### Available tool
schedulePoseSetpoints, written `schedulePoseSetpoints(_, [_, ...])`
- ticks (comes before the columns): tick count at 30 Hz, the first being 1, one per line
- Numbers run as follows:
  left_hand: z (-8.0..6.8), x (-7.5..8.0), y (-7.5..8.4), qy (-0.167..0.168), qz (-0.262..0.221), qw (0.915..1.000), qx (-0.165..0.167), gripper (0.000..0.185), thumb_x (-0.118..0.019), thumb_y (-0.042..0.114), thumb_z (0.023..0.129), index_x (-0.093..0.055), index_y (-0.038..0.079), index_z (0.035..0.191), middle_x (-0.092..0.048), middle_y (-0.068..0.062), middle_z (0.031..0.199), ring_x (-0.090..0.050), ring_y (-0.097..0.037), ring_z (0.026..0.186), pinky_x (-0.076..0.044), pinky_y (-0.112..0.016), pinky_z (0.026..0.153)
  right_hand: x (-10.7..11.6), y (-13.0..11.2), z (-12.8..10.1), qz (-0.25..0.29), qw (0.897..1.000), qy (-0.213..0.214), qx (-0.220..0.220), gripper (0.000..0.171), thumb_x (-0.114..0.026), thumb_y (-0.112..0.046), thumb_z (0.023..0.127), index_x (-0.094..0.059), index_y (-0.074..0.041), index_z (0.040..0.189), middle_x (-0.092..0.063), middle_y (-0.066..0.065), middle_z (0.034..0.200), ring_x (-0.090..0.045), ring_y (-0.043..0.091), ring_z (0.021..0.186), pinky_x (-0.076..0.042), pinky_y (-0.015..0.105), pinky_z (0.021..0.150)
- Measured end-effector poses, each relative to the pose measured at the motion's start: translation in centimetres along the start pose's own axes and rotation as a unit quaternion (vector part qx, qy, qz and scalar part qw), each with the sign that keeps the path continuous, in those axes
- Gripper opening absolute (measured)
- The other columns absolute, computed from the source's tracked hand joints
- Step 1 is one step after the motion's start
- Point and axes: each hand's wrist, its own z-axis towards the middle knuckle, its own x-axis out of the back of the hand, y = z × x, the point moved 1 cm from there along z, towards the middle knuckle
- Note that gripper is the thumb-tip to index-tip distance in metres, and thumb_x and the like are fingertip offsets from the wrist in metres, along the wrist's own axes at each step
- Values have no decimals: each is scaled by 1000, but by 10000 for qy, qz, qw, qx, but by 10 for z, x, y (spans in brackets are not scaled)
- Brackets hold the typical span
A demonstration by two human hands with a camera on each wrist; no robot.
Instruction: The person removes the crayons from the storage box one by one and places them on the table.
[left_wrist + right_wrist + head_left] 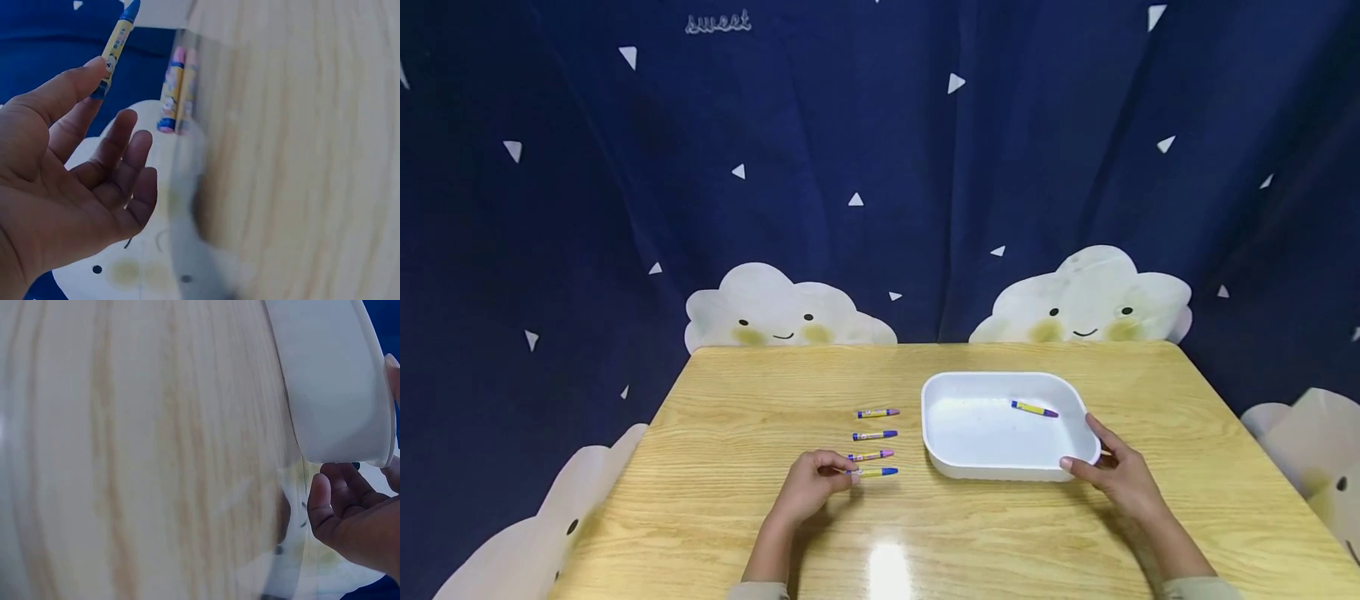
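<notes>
My left hand (815, 486) pinches the rear end of a blue crayon (878, 472) between thumb and index finger. That crayon (117, 47) tilts up from the fingertips in the left wrist view, and the other fingers are loosely bent. Just beyond it on the table is a pink crayon (872, 456). Farther back lie a dark violet crayon (876, 435) and a purple crayon (878, 412), roughly parallel. With thumb and fingers, my right hand (1117, 475) holds the right end of a white plastic basin (985, 472). Inside the basin rests one yellow-wrapped, purple-tipped crayon (1034, 409).
Everything stands on a light wood-grain table (722, 400). Behind it hangs a dark blue curtain (880, 125) with white triangles and smiling clouds. The basin is right of the crayon row, with a small gap between them.
</notes>
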Motion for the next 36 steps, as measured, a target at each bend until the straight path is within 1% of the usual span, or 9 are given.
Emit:
schedulePoseSetpoints(3, [1, 2, -4, 43, 94, 9999, 110, 14, -74, 12, 78, -70, 2, 88, -64, -5, 89, -58, -18, 77, -48, -32, 68, 1, -1, 0, 0, 10000, -7, 16, 87, -74, -19, 81, -19, -6, 148, -38, 36, 129, -48, 40, 107, -49, 19, 69])
schedulePoseSetpoints(7, [3, 2, -7, 131, 406, 9989, 202, 14, -74, 12, 77, -70, 2, 86, -64, -2, 81, -57, -16, 74, -47, -32, 65, 0, -2, 0, -1, 10000, 2, 19, 87, -74, -19, 81, -19, -6, 147, -38, 37, 129, -49, 40, 107, -49, 20, 69])
schedulePoseSetpoints(15, [10, 0, -7, 269, 1317, 9909, 107, 6, -75, 6, 75, -71, 4, 78, -60, 2, 69, -51, -12, 63, -44, -29, 54, 1, -3, 0, -4, 10000, 36, 45, 88, -74, -18, 81, -19, -5, 147, -38, 37, 128, -49, 41, 107, -49, 20, 69])
schedulePoseSetpoints(20, [12, -1, -7, 318, 1842, 9824, 62, 6, -77, 4, 73, -71, 6, 74, -60, 4, 69, -50, -11, 64, -43, -30, 59, 1, -1, 0, -52, 10000, -5, -52, 88, -74, -20, 81, -19, -6, 148, -38, 36, 129, -50, 38, 106, -49, 20, 69])
schedulePoseSetpoints(24, [12, 0, -7, 254, 2029, 9789, 23, 7, -77, 4, 72, -72, 7, 74, -61, 5, 70, -50, -11, 68, -42, -32, 64, 0, 0, 0, -31, 9999, -17, -119, 88, -74, -20, 81, -19, -6, 148, -38, 35, 129, -50, 36, 106, -49, 20, 69])
schedulePoseSetpoints(27, [10, 0, -1, 138, 2063, 9784, 61, 10, -77, 6, 72, -72, 6, 81, -60, 1, 74, -50, -14, 69, -42, -32, 63, 0, 0, 0, 7, 9999, -3, -114, 88, -74, -19, 81, -19, -7, 148, -39, 34, 130, -50, 35, 106, -49, 21, 69])
schedulePoseSetpoints(31, [8, -5, 17, -77, 2064, 9784, -19, 26, -78, 12, 73, -71, 3, 96, -55, -9, 85, -49, -19, 74, -42, -34, 63, 0, -1, 0, -26, 9999, 32, -95, 88, -74, -20, 81, -19, -7, 148, -39, 34, 129, -51, 33, 104, -49, 21, 69])
schedulePoseSetpoints(33, [9, -12, 26, -155, 2045, 9786, -187, 32, -78, 14, 74, -69, 2, 102, -54, -12, 90, -51, -22, 78, -43, -37, 65, -1, 0, 1, -13, 9999, 36, -118, 88, -74, -19, 81, -20, -7, 148, -40, 33, 129, -52, 28, 101, -49, 21, 69])
schedulePoseSetpoints(36, [16, -27, 39, -178, 1979, 9787, -512, 33, -77, 17, 74, -69, 2, 103, -56, -14, 95, -53, -26, 83, -44, -40, 69, 0, 0, 0, 40, 9999, 64, -153, 87, -75, -18, 80, -20, -7, 148, -40, 32, 129, -53, 19, 95, -50, 22, 69])
